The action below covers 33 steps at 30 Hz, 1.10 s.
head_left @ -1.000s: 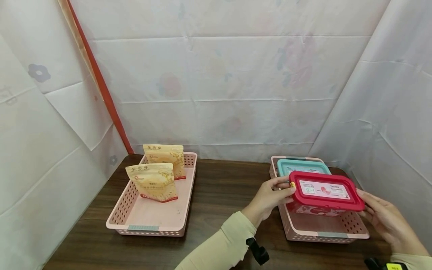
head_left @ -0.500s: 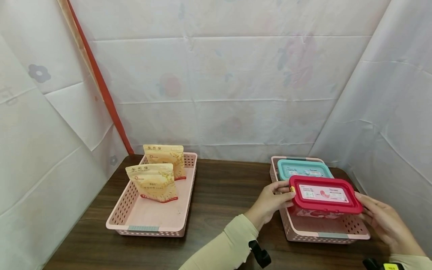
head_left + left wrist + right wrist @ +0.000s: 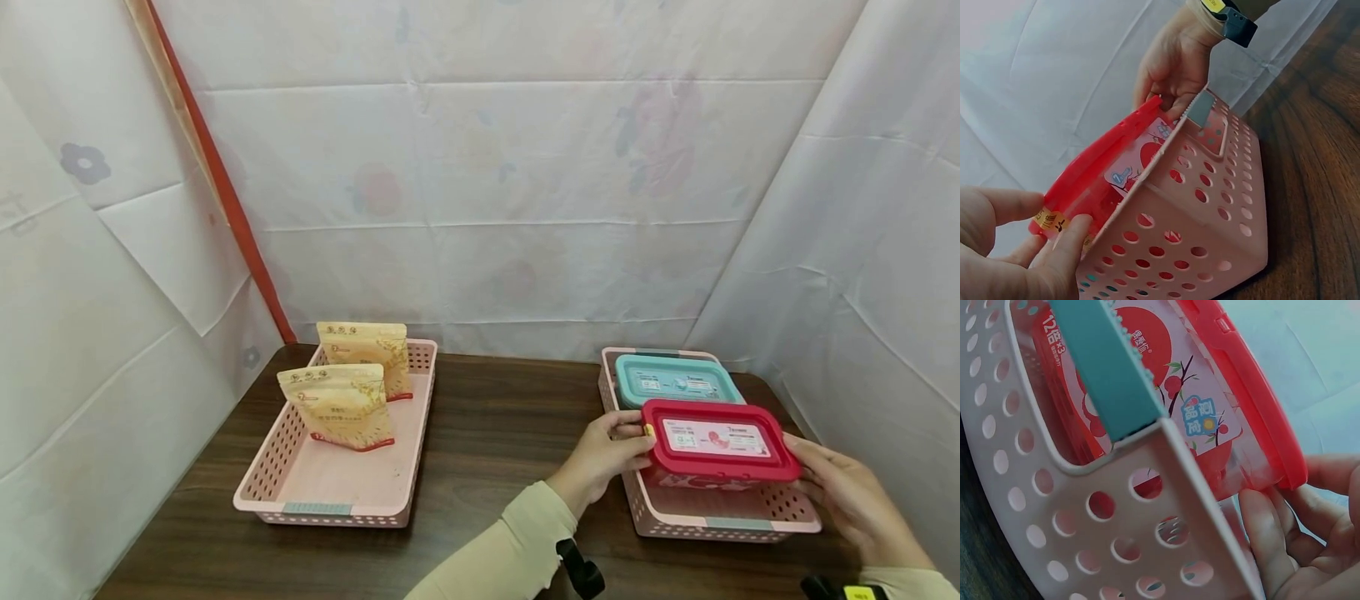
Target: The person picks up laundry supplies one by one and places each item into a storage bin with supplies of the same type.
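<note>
A plastic box with a red lid is held level between both hands, over the front part of the right pink basket. My left hand pinches its left end, thumb and fingers at the lid's edge beside a yellow sticker. At the opposite end my right hand grips the corner under the lid. The box's lower part sits inside the basket walls, seen through the holes in the left wrist view. Behind it in the same basket lies a box with a turquoise lid, its front partly covered.
On the left stands another pink basket with two yellow pouches, one front pouch and one rear pouch, upright in it. Dark wooden tabletop lies between the baskets. White printed cloth hangs behind and at both sides.
Both hands have brought the red-lidded box toward the front of the basket and slightly left. More of the turquoise lid now shows behind it. The pouches stay put.
</note>
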### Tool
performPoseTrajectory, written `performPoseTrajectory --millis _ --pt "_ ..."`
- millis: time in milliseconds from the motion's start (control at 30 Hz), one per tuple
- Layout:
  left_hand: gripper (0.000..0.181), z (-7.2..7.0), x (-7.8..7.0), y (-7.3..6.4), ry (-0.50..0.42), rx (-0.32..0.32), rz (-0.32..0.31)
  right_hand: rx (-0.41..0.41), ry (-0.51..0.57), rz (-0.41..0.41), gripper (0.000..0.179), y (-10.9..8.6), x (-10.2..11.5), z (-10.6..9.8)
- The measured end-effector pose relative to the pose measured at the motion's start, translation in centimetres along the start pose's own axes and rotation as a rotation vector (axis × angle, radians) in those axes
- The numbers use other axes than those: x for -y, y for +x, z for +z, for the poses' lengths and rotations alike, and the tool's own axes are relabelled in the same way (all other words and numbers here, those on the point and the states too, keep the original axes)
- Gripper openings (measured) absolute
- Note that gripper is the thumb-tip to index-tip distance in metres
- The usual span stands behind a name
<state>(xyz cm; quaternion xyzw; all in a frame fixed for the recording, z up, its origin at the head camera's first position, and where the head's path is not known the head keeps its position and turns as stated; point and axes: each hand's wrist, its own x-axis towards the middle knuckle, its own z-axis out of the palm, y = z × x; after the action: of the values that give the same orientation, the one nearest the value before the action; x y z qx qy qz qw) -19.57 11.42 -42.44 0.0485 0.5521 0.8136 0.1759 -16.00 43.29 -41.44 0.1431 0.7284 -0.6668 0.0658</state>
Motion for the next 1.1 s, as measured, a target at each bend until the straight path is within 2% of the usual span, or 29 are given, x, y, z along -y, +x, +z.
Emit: performPoseTrajectory --millis 200,300,333,433,533,600,800,1100 --pt "0.031 -0.02 0.39 0.08 0.026 -0.016 -0.002 -0.022 -0.067 0.007 0.021 0.41 -0.22 -0.08" --pt "0.031 0.03 0.45 0.06 0.041 -0.028 -0.002 -0.041 -0.121 0.000 0.012 0.49 -0.23 -0.04" --pt "0.031 0.06 0.45 0.06 0.047 -0.032 -0.003 -0.047 -0.144 0.002 0.015 0.49 -0.18 -0.01" --pt "0.030 0.19 0.42 0.05 0.074 -0.043 -0.002 -0.068 -0.201 0.013 0.055 0.50 0.03 0.06" --pt "0.030 0.28 0.35 0.07 0.099 -0.051 0.002 -0.079 -0.232 0.028 0.075 0.49 0.24 0.14" --pt "0.030 0.28 0.29 0.09 0.120 -0.050 0.005 -0.082 -0.246 0.028 0.073 0.48 0.32 0.20" --pt "0.030 0.20 0.01 0.12 0.177 -0.022 0.004 -0.073 -0.330 0.018 0.087 0.41 0.46 0.52" --pt "0.032 -0.09 -0.31 0.17 0.228 -0.004 -0.021 -0.052 -0.390 0.032 0.089 0.25 0.67 0.89"
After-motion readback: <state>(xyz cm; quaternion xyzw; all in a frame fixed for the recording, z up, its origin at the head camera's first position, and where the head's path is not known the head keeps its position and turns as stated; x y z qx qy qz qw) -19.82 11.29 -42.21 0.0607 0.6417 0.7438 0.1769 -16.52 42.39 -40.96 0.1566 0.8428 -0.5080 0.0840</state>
